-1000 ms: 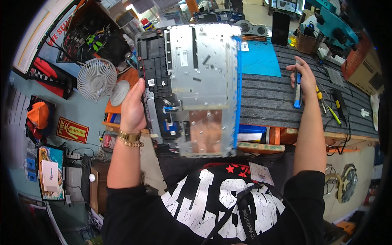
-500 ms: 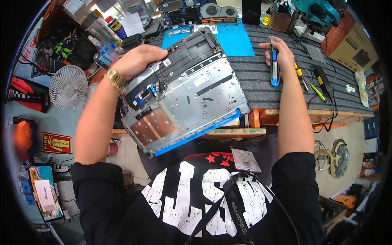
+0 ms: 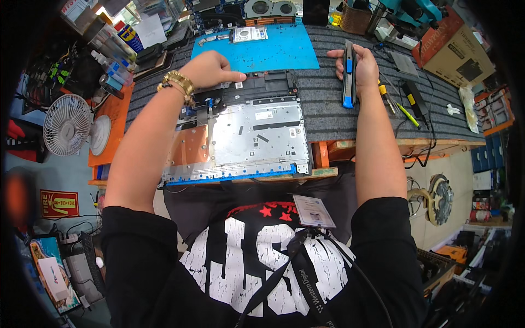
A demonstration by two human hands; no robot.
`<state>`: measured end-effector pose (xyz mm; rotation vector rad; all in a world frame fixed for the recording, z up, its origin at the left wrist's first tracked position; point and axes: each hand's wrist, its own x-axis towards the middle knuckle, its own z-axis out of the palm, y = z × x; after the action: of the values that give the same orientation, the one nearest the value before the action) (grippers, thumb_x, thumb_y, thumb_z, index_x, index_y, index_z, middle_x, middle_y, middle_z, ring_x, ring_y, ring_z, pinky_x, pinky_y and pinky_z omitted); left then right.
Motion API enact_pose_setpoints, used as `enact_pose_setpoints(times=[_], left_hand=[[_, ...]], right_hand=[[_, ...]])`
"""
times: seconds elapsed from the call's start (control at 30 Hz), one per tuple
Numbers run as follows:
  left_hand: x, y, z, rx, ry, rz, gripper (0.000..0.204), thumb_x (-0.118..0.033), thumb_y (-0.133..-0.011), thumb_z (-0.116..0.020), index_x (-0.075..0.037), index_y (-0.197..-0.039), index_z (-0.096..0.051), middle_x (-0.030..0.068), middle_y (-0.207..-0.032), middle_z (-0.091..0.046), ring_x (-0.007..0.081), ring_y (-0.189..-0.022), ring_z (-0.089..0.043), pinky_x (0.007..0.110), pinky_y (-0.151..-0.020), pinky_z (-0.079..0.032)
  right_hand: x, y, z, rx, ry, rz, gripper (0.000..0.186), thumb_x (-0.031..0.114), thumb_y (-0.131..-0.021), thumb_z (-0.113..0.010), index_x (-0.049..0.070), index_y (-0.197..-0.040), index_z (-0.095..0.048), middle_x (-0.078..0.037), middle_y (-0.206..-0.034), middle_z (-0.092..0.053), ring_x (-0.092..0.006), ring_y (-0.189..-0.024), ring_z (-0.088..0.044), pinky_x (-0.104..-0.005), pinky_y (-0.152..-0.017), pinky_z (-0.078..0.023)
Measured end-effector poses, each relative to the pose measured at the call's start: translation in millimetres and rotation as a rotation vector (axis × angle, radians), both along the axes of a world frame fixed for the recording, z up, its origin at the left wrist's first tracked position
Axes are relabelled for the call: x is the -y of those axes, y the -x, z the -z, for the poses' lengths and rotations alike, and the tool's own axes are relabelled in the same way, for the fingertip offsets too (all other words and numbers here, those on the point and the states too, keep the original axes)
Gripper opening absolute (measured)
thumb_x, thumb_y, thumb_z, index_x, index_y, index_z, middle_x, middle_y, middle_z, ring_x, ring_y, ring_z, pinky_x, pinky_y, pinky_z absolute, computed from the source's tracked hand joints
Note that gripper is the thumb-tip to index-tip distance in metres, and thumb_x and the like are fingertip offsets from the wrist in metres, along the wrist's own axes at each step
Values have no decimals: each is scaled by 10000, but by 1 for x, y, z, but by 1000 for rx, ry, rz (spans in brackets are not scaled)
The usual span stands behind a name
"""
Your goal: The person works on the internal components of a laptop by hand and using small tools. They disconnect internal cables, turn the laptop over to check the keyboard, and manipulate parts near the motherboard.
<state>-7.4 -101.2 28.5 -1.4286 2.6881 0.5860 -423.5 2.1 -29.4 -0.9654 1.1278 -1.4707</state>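
My left hand [image 3: 210, 71] grips the far edge of an open laptop chassis [image 3: 257, 134], thumb over its black plastic strip. The chassis lies underside up at the near edge of the grey striped mat [image 3: 328, 123], with a silver plate, a copper-coloured panel at left and a blue strip along the near side. My right hand [image 3: 365, 68] is closed around a blue-and-black utility knife [image 3: 348, 90], held over the mat to the right of the chassis. A blue pad [image 3: 279, 54] lies beyond, bearing a small silver part [image 3: 249, 34].
A heatsink with two fans [image 3: 268, 10] is at the back. A desk fan [image 3: 65, 126] stands left beside bottles [image 3: 112, 71]. On the right are screwdrivers [image 3: 388, 101], a black adapter [image 3: 415, 99], a cardboard box [image 3: 451, 46] and a teal microscope [image 3: 421, 13].
The chassis has gone from raised and tilted in my left hand to lying flat on the bench. My left hand has lowered with it. My right hand still holds the knife.
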Motion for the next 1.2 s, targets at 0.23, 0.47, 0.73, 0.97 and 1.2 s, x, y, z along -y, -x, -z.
enact_pose_setpoints(times=[0.23,0.47,0.73,0.97,1.2], left_hand=[[-43,10,17,-78,432,-17,641,-661,-976,-916,-43,-840,-819,124,-749,-746,301,-697,-710,446,-665,-575],[-103,31,2,-173,365,60,531,-539,-1008,-891,-62,-1240,-854,187,-1222,-821,395,-1213,-758,509,-1021,-625],[-121,58,16,-16,297,59,853,-650,-1046,-802,-114,-1689,-638,184,-1567,-697,405,-1487,-664,609,-1194,-579],[-109,51,14,11,237,125,834,-577,-1025,-862,-87,-1669,-663,161,-1581,-682,386,-1452,-667,534,-1186,-616],[-151,55,1,34,313,201,861,-555,-996,-883,-65,-1664,-649,173,-1612,-658,408,-1521,-615,662,-1226,-556]], right_hand=[[6,-1,7,66,42,147,338,233,-1199,-453,-38,-1269,-642,-182,-910,-741,-231,-684,-642,-430,-609,-556],[-9,-19,-4,-154,16,107,344,353,-1307,-470,26,-1411,-501,-181,-1173,-784,-213,-683,-672,-396,-574,-577],[-62,-50,-30,-270,-138,-44,292,230,-1238,-604,87,-1475,-510,-79,-1055,-695,-123,-648,-525,-321,-525,-426],[-151,-61,-48,-930,5,-216,344,139,-1164,-728,42,-1486,-655,-162,-1220,-785,-296,-1139,-773,-426,-999,-610],[-175,-86,-50,-1286,123,-194,334,103,-1091,-775,106,-1424,-798,-156,-1325,-801,-444,-1199,-777,-499,-1021,-633]])
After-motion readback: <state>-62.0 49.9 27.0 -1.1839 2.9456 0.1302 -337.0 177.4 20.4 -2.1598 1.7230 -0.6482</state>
